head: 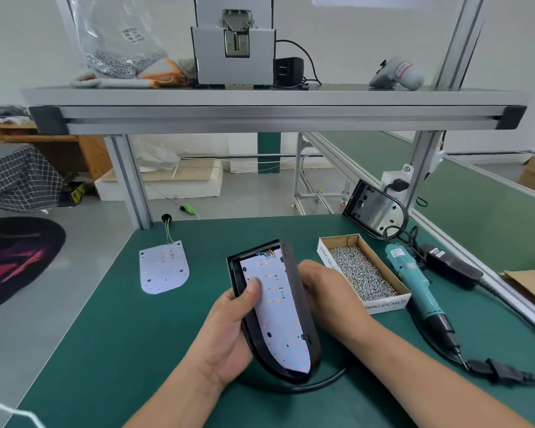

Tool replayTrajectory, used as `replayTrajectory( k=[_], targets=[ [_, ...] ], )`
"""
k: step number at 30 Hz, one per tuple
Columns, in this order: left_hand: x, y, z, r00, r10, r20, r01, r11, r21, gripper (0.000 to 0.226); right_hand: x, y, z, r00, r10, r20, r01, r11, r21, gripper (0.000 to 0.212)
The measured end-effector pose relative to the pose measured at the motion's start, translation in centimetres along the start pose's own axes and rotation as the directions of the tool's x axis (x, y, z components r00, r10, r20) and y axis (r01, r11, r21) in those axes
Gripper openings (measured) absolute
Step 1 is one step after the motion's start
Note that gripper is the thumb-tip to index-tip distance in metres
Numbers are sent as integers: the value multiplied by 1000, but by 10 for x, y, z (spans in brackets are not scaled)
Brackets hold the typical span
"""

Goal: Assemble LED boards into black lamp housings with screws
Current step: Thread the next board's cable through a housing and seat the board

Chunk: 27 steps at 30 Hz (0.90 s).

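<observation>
**Head view.** The black lamp housing [304, 307] is held above the green counter [112, 341], between both hands. Its long axis runs away from the person, with the rounded end near and the square, wired end far. Its open face is tilted toward the left.

The white LED board [280, 316] lies inside the shell, a flat matte sheet dotted with small red and amber emitters. Thin coloured leads bunch at its far edge.

The left hand [229, 332] has its grip clamped on the housing: the thumb presses on the board and the palm is under the left wall. The right hand [325, 291] curls against the outer right wall. Its fingertips are hidden behind the shell.

The coming move probably turns on what lies to the right. The cardboard box of screws [383, 305], heaped with small bright metal screws, sits just beside the right hand. The teal electric screwdriver [414, 281] lies beyond it, roughly parallel to the housing. The right hand is the nearer one to both, so the left would likely have to steady the work alone.

A spare LED board [163, 270] lies flat to the left, well apart. A second housing [374, 211] lies at the far right corner.
</observation>
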State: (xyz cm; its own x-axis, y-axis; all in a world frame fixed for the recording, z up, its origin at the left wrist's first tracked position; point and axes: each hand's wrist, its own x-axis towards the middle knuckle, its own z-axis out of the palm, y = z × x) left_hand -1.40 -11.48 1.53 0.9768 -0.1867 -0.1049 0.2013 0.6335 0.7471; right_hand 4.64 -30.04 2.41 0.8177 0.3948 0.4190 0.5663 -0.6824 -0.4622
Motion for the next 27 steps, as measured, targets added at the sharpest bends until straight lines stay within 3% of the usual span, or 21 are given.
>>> replayTrajectory(
  k=[3, 8, 15, 20, 27],
  targets=[
    [0, -2, 0, 1000, 10, 13, -10, 1000, -19, 63, 0, 3, -1, 1000, -12, 3, 12, 1000, -17, 19],
    [0, -2, -1, 1000, -1, 15, 1, 1000, -29, 61, -3, 9, -1, 998, -67, -9, 67, 997, -40, 8],
    [0, -4, -1, 999, -33, 36, 31, 998, 60, 51, 1, 5, -5, 996, -39, -75, 36, 998, -44, 13],
    [-5, -2, -4, 989, -84, 121, 71, 992, 105, 68, 1, 2, -8, 999, -43, -19, 42, 998, -46, 16],
    [-4, -5, -7, 985, -50, 164, 31, 992, 119, 68, 1, -4, -7, 999, -18, 32, 20, 996, -92, 12]
  ],
)
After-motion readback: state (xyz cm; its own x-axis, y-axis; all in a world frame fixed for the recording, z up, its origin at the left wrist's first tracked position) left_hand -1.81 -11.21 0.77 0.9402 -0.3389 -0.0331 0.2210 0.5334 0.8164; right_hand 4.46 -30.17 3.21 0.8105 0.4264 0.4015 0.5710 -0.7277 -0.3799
